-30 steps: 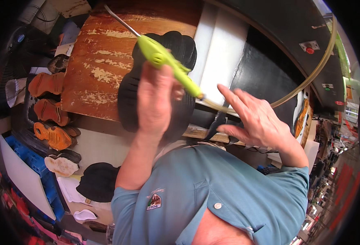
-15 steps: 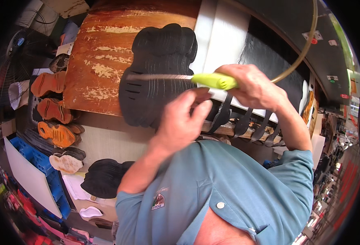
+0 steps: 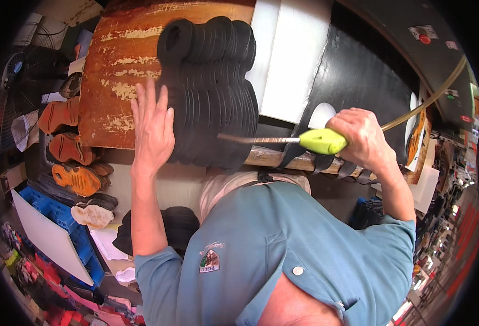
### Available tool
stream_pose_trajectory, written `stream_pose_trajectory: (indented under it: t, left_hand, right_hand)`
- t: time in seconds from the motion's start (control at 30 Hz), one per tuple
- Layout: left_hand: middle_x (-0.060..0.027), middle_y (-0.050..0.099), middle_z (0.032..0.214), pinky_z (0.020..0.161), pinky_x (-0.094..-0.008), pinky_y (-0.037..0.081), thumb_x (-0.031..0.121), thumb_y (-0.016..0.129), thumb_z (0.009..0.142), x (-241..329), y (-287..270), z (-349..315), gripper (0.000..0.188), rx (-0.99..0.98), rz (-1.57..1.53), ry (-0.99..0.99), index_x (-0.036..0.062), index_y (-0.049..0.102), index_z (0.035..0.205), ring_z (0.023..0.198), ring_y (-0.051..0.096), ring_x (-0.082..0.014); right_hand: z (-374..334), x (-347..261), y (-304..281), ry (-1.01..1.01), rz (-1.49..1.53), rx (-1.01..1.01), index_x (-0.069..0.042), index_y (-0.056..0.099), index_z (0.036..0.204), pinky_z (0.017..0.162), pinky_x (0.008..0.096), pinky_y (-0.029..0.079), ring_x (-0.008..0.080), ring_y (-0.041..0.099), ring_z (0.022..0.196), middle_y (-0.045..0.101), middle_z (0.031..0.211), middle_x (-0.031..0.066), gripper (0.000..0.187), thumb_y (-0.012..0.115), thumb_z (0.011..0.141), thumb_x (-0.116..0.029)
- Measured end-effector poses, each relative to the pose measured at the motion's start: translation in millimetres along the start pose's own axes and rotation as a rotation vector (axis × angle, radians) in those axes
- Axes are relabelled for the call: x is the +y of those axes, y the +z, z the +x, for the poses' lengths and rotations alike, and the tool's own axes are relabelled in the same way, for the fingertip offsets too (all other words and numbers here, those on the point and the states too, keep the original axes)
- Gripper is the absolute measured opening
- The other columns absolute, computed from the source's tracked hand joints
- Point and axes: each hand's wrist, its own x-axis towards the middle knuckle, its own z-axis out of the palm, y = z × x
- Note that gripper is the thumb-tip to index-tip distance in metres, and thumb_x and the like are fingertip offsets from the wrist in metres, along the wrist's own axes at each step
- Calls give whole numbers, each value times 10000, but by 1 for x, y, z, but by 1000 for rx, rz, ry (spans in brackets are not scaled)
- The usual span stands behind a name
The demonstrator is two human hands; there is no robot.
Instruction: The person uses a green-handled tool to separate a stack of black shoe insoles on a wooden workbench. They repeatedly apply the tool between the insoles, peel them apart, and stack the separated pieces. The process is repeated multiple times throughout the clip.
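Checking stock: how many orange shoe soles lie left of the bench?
3: orange soles stacked in a column beside the wooden bench; others may be hidden.

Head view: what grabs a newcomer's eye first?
The lime-green air blow gun in the right hand, its metal nozzle aimed at a fanned stack of black shoe soles mid-frame on a worn orange-brown board. The left hand lies flat against the stack's left edge. Orange soles are piled at the far left.
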Motion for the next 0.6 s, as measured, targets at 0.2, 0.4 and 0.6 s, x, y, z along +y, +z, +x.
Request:
stream_pose_trajectory:
  t: [0.2,0.4,0.6]
  left_hand:
    - [-303,250,1788,1358,-606,141,379,611,1119,-2,-6,2,755,-54,-11,19,5,335,1715,1676,188,-484]
    - [-317,241,1785,1359,-606,131,329,587,1126,-5,-23,13,740,-179,96,4,0,302,1724,1679,174,-487]
    - [-320,190,1798,1345,-653,100,428,591,1115,18,-5,16,781,-85,42,-3,57,303,1739,1675,142,-517]
  right_hand:
    - [6,-2,2,70,-37,39,-60,665,876,693,470,557,347,699,738,683,773,126,223,820,718,-32]
    - [10,1,5,93,-118,26,-60,682,899,733,445,581,319,723,771,700,784,103,189,811,762,-66]
    - [6,10,8,163,-175,117,-65,683,906,704,456,583,310,728,753,703,780,98,212,829,752,-59]
